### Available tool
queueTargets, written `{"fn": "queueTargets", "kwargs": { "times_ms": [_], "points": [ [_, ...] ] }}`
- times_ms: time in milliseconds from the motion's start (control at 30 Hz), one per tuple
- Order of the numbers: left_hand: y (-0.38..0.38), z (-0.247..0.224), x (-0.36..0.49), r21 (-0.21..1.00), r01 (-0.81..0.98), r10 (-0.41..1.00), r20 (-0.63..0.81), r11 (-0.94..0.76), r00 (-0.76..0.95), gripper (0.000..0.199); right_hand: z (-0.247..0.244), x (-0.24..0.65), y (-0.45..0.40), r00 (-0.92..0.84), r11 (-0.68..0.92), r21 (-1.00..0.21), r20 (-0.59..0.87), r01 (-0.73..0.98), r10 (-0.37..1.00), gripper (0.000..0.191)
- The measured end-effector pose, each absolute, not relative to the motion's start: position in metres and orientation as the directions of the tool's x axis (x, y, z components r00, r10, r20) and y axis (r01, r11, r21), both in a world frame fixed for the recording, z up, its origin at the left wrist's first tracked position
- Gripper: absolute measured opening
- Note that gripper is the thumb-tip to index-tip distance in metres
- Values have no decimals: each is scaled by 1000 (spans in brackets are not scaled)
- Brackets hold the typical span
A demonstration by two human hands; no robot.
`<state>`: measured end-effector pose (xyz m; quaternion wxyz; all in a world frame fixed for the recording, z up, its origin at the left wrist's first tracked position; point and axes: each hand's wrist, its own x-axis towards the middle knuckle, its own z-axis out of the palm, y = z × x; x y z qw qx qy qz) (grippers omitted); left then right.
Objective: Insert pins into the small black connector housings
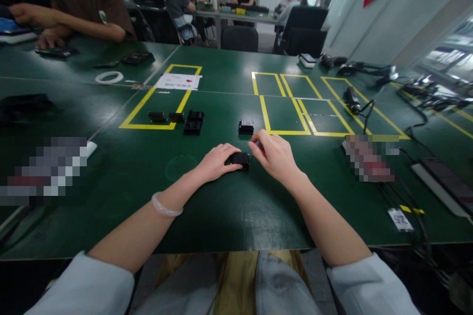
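My left hand [219, 161], with a pale bracelet on its wrist, grips a small black block [241, 159] on the green table [221, 216]. Close to the block's right side is my right hand [272, 152], its fingers curled and pinched together; what they hold, if anything, is hidden. Just beyond my hands stands another small black part [246, 126]. Farther left lie a black tray-like part [193, 122] and two narrow black pieces [176, 117] [157, 116] beside it, near the yellow tape.
Yellow tape outlines [288, 133] mark the table. A paper sheet [178, 81] and a white tape roll [109, 78] lie at the back left. Cables and a black cylindrical device [352, 99] are on the right. A person in brown [88, 10] sits across at the left.
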<state>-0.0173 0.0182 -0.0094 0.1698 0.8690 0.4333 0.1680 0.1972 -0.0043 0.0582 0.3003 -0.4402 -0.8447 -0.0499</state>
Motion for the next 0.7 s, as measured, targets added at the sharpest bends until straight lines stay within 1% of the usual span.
{"fn": "queueTargets", "kwargs": {
  "times_ms": [200,433,567,700],
  "points": [
    [18,-10,-18,445,692,810,150,-568,567,39,57,197,-4,-419,606,-176,574,776,703,18],
    [17,-8,-17,448,697,815,146,-560,561,39,56,197,-3,-426,608,-181,562,773,709,27],
    [17,-7,-16,447,698,814,140,-560,564,39,56,197,-3,-417,597,-171,567,784,711,22],
    [17,-7,-16,457,693,815,142,-557,561,40,58,197,-4,-425,607,-193,554,771,716,18]
  ]
}}
